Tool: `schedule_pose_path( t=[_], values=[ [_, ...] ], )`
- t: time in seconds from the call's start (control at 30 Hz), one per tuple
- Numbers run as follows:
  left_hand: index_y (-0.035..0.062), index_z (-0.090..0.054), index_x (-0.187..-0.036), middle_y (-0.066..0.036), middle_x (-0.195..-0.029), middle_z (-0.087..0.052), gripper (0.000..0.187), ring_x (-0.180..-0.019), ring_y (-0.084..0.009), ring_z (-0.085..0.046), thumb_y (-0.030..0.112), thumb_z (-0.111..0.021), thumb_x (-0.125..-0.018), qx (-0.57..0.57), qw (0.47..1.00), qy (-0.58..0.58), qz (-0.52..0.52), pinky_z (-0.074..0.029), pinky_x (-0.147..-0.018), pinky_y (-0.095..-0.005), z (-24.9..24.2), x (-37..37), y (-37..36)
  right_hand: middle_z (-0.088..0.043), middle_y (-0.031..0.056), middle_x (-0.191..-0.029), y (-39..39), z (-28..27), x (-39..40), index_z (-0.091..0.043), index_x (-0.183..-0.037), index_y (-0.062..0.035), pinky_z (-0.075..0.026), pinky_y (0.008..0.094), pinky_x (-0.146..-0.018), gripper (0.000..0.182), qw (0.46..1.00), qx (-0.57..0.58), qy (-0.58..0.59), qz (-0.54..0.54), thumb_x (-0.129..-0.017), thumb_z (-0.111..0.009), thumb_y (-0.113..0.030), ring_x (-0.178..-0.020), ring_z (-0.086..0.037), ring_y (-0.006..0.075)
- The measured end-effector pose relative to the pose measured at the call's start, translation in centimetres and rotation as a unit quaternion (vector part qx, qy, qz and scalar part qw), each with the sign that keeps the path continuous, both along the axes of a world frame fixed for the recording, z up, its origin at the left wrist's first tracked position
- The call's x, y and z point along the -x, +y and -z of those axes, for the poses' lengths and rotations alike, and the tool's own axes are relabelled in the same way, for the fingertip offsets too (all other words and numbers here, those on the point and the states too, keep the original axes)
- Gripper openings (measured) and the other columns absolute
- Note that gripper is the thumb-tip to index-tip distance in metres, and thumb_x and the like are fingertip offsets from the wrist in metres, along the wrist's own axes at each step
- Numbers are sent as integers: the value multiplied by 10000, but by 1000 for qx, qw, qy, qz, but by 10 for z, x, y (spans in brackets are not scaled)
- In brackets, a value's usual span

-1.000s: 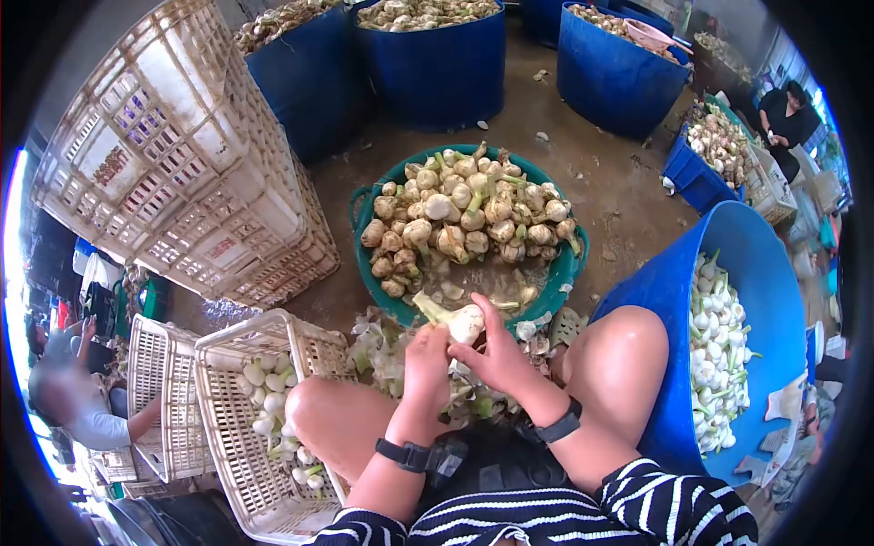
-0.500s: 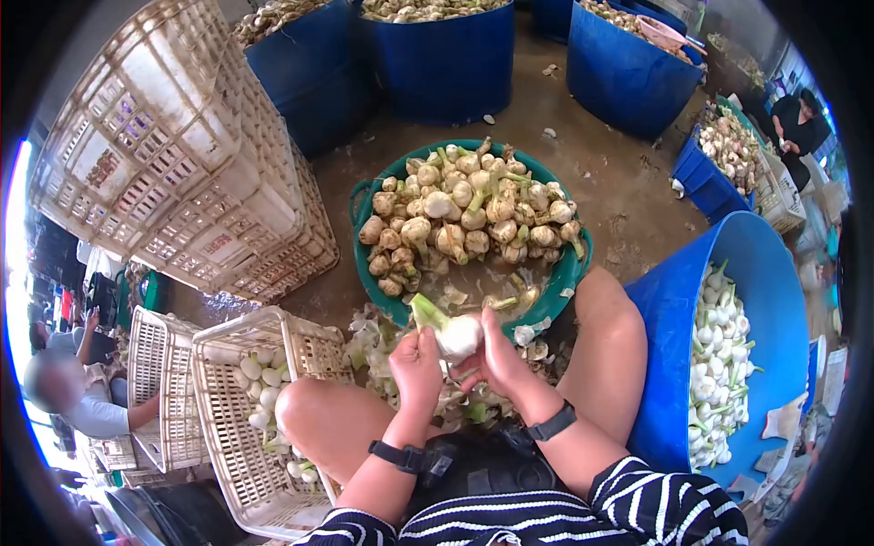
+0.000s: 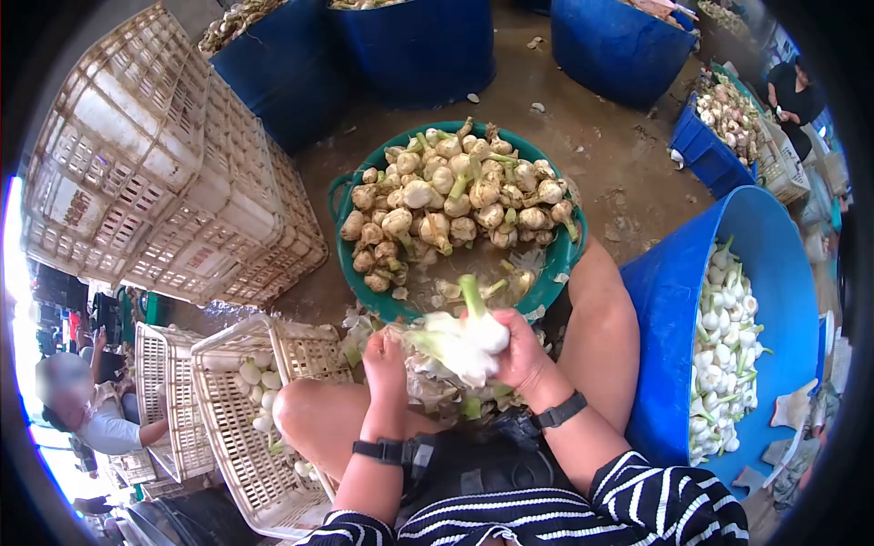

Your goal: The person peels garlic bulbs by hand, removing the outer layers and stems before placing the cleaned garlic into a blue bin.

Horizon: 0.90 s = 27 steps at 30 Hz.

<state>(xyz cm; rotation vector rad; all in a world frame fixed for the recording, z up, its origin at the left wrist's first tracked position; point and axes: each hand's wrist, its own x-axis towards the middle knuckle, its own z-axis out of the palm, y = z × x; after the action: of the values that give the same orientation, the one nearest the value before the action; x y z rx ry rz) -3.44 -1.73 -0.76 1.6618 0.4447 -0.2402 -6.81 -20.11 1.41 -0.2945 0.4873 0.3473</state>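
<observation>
My right hand (image 3: pixel 525 353) is closed around a white garlic bulb (image 3: pixel 491 333) whose green stem points up. A loose, pale strip of garlic skin (image 3: pixel 448 346) hangs off the bulb's left side. My left hand (image 3: pixel 386 366) pinches the far end of that skin, with its fingers curled together. Just beyond my hands is a green basin (image 3: pixel 558 268) heaped with unpeeled, dirt-stained garlic bulbs (image 3: pixel 437 196). Under my hands, between my knees, lies a pile of stripped skins (image 3: pixel 437 391).
To my right leans a blue tub (image 3: pixel 669 337) with clean white garlic (image 3: pixel 726 355). A cream crate (image 3: pixel 241 446) holding white bulbs is at my left, near stacked crates (image 3: pixel 173 173). Blue barrels (image 3: pixel 414 55) stand ahead. A person (image 3: pixel 114 423) sits at far left, another (image 3: pixel 794 96) at far right.
My hands have moved apart. The bulb has shifted right into my right hand, its stem now upright, and a strip of skin has come away toward my left hand. The view has tilted slightly.
</observation>
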Motion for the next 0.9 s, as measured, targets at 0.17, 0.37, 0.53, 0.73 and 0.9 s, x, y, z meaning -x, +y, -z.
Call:
schedule_pose_path(
  t=[0.17,0.37,0.53,0.73,0.9],
  values=[
    [-8,-503,-1076,-74,-941,-556,228,-797,-122,-539,47,-503,-854,-101,977,-182,50,-449,-699,-245,-30,22,-22,-508,160,-1142,20,12,-1,-380,-1241,-23,-470,349,-826,551,787,584,-200,20,-769,-628,-160,-970,-563,278],
    [6,-536,-1085,-83,-984,-601,208,-868,-145,-578,23,-468,-888,231,973,-28,9,-463,-806,-268,-29,15,-23,-461,194,-1216,29,-3,14,-316,-1303,14,-417,367,-896,665,621,707,-338,31,-736,-644,-98,-1030,-529,303],
    [42,-538,-1004,-59,-983,-584,130,-945,-152,-552,62,-528,-876,222,959,-115,132,-439,-853,-275,-35,13,-11,-523,87,-1152,24,14,4,-397,-1250,17,-470,276,-788,478,925,335,-165,65,-814,-584,-36,-972,-554,128],
    [57,-534,-984,-65,-980,-586,100,-884,-143,-565,99,-511,-896,114,985,-57,114,-478,-753,-291,-21,13,-2,-609,45,-831,22,-3,-14,-621,-886,-68,-453,290,-652,106,750,612,-221,-119,-801,-601,-127,-793,-579,165],
    [80,-509,-1076,-82,-998,-591,236,-845,-189,-596,252,-468,-921,316,933,87,-150,-521,-631,-354,-26,-7,19,-562,58,-698,29,-7,40,-620,-710,-100,-456,356,-639,58,414,745,-521,52,-656,-636,-114,-727,-574,250]
  ],
)
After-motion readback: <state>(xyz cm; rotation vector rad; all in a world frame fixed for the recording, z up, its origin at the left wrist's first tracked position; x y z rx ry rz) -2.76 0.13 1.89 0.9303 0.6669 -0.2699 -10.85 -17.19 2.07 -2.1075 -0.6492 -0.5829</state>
